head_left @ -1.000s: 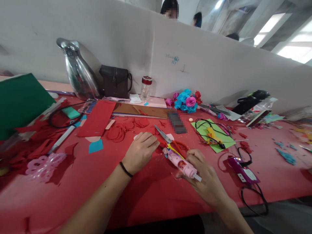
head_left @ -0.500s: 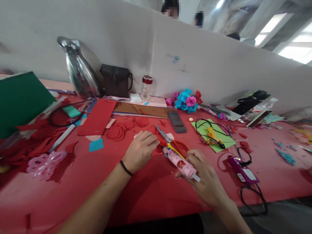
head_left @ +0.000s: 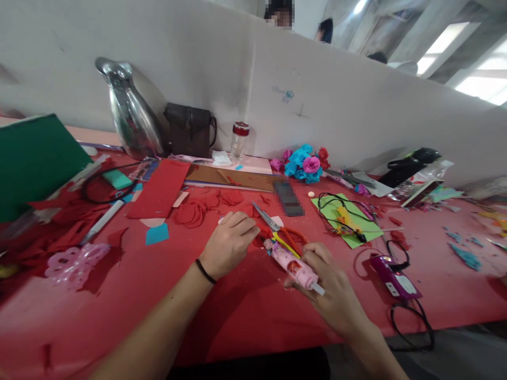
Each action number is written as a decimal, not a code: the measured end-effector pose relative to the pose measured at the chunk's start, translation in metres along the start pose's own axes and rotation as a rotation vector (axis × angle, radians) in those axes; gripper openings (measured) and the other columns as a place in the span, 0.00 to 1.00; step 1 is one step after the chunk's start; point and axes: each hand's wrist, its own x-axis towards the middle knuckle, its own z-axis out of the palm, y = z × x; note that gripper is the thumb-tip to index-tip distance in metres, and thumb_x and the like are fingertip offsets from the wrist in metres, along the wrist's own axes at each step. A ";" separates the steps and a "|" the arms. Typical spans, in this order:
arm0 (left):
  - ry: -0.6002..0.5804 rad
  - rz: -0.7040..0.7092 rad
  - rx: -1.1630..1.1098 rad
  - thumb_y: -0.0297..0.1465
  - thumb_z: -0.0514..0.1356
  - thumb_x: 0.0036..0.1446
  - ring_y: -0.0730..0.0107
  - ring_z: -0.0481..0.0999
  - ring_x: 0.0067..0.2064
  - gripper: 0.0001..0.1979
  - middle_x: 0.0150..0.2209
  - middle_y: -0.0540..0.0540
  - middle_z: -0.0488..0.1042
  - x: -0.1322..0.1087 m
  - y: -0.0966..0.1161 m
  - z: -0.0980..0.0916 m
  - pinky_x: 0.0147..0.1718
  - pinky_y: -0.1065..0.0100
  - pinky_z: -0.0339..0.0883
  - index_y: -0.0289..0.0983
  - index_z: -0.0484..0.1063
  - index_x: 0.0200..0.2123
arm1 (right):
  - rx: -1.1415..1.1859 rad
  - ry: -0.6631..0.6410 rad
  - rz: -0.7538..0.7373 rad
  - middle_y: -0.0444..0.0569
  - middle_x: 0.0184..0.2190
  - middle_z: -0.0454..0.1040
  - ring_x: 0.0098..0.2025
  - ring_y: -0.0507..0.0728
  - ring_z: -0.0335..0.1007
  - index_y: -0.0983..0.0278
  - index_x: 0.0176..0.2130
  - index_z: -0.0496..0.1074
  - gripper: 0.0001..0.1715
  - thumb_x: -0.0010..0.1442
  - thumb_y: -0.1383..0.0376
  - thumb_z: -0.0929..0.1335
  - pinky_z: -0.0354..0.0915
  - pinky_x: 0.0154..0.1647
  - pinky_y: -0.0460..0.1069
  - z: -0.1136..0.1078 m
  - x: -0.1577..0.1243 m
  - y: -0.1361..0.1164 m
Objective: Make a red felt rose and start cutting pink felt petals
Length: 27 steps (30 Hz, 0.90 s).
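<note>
My right hand (head_left: 330, 279) is wrapped round a pink glue gun (head_left: 291, 264) with printed pictures, and a pale glue stick (head_left: 318, 288) pokes out of its back end. The gun's front points away from me towards my left fingertips. My left hand (head_left: 232, 240), with a dark band at the wrist, is closed in a pinch just left of the gun's front. Something red shows by its fingertips, too small to make out. Just beyond the gun lie scissors (head_left: 266, 216) with orange handles, blades towards the back left. Red petal-shaped pieces (head_left: 190, 214) lie beyond my left hand.
A bunch of paper flowers (head_left: 304, 164), a lidded glass jar (head_left: 240, 141), a dark bag (head_left: 190, 129) and a metal jug (head_left: 132, 113) stand along the wall. To the right are a green sheet (head_left: 372, 232) with cables and a purple power strip (head_left: 396, 278).
The camera view has shifted very slightly. Both hands and the glue gun stay in nearly the same places.
</note>
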 end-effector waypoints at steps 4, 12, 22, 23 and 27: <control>0.008 0.009 0.001 0.21 0.48 0.61 0.67 0.68 0.36 0.15 0.31 0.45 0.75 0.000 0.000 0.000 0.35 0.64 0.62 0.35 0.74 0.33 | -0.002 -0.003 -0.007 0.48 0.35 0.64 0.32 0.53 0.68 0.61 0.31 0.64 0.15 0.61 0.53 0.64 0.64 0.30 0.47 -0.001 -0.002 0.001; 0.025 -0.050 -0.064 0.20 0.49 0.59 0.66 0.68 0.36 0.15 0.31 0.44 0.75 -0.001 -0.001 0.001 0.36 0.63 0.63 0.35 0.75 0.34 | -0.022 0.014 -0.009 0.48 0.35 0.66 0.30 0.53 0.67 0.61 0.31 0.64 0.13 0.60 0.55 0.65 0.65 0.31 0.47 -0.005 -0.001 0.004; 0.248 -0.928 -1.620 0.27 0.63 0.45 0.69 0.73 0.34 0.05 0.31 0.47 0.75 0.001 -0.005 -0.003 0.39 0.64 0.67 0.37 0.75 0.29 | -0.534 0.103 0.250 0.56 0.39 0.67 0.27 0.58 0.70 0.63 0.34 0.69 0.13 0.62 0.59 0.60 0.61 0.21 0.50 0.011 -0.003 0.099; 0.278 -0.988 -1.724 0.25 0.64 0.42 0.70 0.73 0.35 0.08 0.32 0.48 0.75 0.000 -0.005 -0.003 0.40 0.64 0.66 0.38 0.74 0.30 | -0.561 0.077 0.271 0.58 0.39 0.67 0.26 0.58 0.70 0.64 0.33 0.69 0.13 0.62 0.61 0.60 0.61 0.21 0.51 0.015 -0.004 0.108; 0.256 -1.120 -1.923 0.24 0.65 0.38 0.72 0.70 0.33 0.12 0.29 0.51 0.71 -0.003 -0.006 -0.002 0.41 0.62 0.65 0.38 0.70 0.30 | -0.574 0.104 0.309 0.62 0.38 0.70 0.34 0.67 0.72 0.63 0.35 0.73 0.10 0.57 0.64 0.63 0.63 0.28 0.57 0.017 0.010 0.109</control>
